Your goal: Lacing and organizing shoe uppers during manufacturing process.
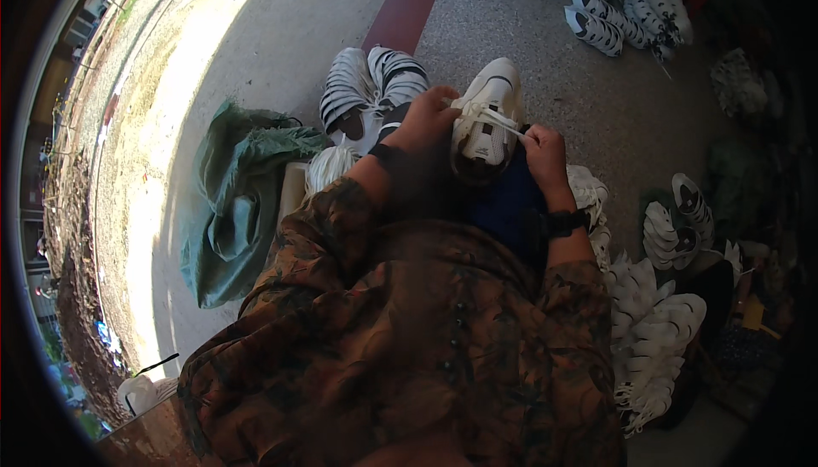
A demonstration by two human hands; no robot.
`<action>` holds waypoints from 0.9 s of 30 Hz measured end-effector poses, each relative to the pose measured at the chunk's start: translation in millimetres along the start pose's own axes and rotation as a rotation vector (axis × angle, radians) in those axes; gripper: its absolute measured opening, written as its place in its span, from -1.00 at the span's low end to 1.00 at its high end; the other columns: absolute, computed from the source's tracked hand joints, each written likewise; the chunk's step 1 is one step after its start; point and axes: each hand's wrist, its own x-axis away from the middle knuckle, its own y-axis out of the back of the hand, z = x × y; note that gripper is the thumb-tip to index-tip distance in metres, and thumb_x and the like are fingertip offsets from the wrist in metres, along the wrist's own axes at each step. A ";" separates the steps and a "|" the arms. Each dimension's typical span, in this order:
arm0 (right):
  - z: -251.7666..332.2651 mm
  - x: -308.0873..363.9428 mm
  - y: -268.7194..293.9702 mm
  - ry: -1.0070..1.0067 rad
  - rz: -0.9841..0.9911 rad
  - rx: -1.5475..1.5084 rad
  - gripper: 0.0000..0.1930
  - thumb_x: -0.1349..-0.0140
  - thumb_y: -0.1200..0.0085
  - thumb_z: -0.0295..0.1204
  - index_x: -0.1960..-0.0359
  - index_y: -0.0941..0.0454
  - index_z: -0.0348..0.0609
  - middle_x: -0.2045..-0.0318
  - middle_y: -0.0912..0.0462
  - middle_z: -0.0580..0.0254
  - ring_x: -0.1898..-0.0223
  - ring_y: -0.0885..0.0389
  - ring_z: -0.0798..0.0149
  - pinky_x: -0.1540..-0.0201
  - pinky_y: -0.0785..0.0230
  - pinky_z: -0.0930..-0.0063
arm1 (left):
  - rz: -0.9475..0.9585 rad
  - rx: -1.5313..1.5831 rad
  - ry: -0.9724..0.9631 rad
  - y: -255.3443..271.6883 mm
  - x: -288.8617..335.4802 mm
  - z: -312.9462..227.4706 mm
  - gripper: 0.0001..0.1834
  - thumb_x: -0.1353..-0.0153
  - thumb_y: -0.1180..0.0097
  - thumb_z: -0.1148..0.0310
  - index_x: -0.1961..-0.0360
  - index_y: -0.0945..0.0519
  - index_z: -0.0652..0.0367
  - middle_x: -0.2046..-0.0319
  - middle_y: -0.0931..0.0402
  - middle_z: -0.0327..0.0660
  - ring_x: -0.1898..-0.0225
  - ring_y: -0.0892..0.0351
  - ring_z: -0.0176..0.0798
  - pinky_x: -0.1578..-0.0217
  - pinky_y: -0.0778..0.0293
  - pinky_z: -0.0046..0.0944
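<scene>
A white sneaker (497,92) rests on my lap, its toe pointing away from me and its opening toward me. A pale shoelace (501,121) runs across the top of it. My left hand (423,118) pinches the lace at the shoe's left side, close to the eyelets. On the other side, my right hand (544,153) is closed on the lace, which looks taut between the two hands. Beyond my left hand, nested white shoe uppers with dark stripes (372,83) lie fanned out in two rows.
Crumpled green sacking (234,203) lies on the floor at left. Stacked white shoe parts (656,331) sit at my right, with more shoes (677,224) beyond them. Further piles (596,22) stand at the far right. A red stripe (405,7) crosses the concrete floor.
</scene>
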 end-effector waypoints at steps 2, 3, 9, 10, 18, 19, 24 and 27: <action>-17.0 12.8 18.3 0.023 -0.124 0.047 -0.85 -0.06 -0.09 -0.45 0.50 -0.43 -0.28 0.56 -0.47 0.01 0.50 -0.45 0.12 0.42 -0.29 0.31 | -0.060 0.292 0.128 33.8 6.6 18.6 -0.71 -0.08 -0.04 0.45 0.15 -0.51 0.33 0.38 -0.58 -0.07 0.35 -0.54 -0.29 0.29 -0.46 -0.34; -23.7 18.7 23.2 0.097 -0.261 0.070 -0.83 -0.07 -0.07 -0.56 0.62 -0.38 -0.34 0.71 -0.39 0.06 0.60 -0.40 0.34 0.49 -0.25 0.41 | -0.125 0.416 0.267 49.8 10.0 27.2 -0.72 -0.07 -0.02 0.49 0.16 -0.52 0.33 0.39 -0.58 -0.09 0.34 -0.53 -0.33 0.29 -0.44 -0.37; -19.4 26.8 25.7 -0.088 0.030 0.069 -0.86 -0.11 -0.02 -0.42 0.33 -0.47 -0.22 0.43 -0.54 0.01 0.30 -0.52 -0.08 0.24 -0.35 0.20 | -0.015 -0.137 -0.128 49.8 29.6 32.1 -0.71 -0.11 -0.01 0.38 0.15 -0.53 0.28 0.38 -0.58 0.02 0.32 -0.59 -0.03 0.21 -0.45 -0.20; -12.4 26.2 26.4 -0.089 0.029 0.071 -0.86 -0.11 -0.02 -0.42 0.33 -0.47 -0.22 0.43 -0.54 0.01 0.30 -0.52 -0.08 0.24 -0.35 0.20 | -0.014 -0.236 -0.135 47.8 28.4 24.9 -0.70 -0.14 0.01 0.30 0.17 -0.54 0.26 0.35 -0.57 0.07 0.26 -0.56 0.10 0.16 -0.43 -0.10; 40.5 -3.6 1.6 0.155 0.042 -0.132 -0.85 -0.01 -0.10 -0.52 0.36 -0.44 -0.23 0.48 -0.57 -0.08 0.35 -0.57 -0.13 0.31 -0.39 0.13 | 0.243 -0.243 -0.078 6.5 10.7 -28.7 -0.72 -0.12 -0.03 0.32 0.19 -0.55 0.26 0.35 -0.58 -0.01 0.25 -0.58 -0.02 0.22 -0.46 -0.16; 42.8 -8.0 -1.9 0.156 0.043 -0.130 -0.85 -0.01 -0.10 -0.52 0.36 -0.44 -0.23 0.48 -0.57 -0.08 0.35 -0.57 -0.13 0.31 -0.39 0.13 | 0.218 -0.254 -0.095 -0.6 10.3 -29.7 -0.72 -0.11 -0.03 0.33 0.20 -0.55 0.25 0.36 -0.58 -0.04 0.28 -0.58 -0.01 0.24 -0.47 -0.15; 43.8 -17.3 -1.3 0.283 -0.032 0.371 -0.95 -0.10 0.02 -0.48 0.47 -0.45 -0.15 0.50 -0.56 -0.10 0.39 -0.57 -0.10 0.39 -0.39 0.08 | 0.116 -0.702 -0.521 -2.1 -1.7 -24.8 -0.88 -0.05 -0.07 0.32 0.47 -0.54 0.14 0.52 -0.53 -0.16 0.46 -0.57 -0.06 0.40 -0.47 -0.14; 32.8 -11.1 7.1 0.375 0.021 0.434 -0.94 -0.10 0.06 -0.51 0.49 -0.45 -0.14 0.55 -0.55 -0.06 0.42 -0.56 -0.10 0.42 -0.40 0.11 | 0.076 -0.649 -0.570 20.1 -0.2 -14.0 -0.87 -0.06 -0.07 0.33 0.56 -0.49 0.10 0.57 -0.48 -0.20 0.50 -0.55 -0.10 0.44 -0.45 -0.16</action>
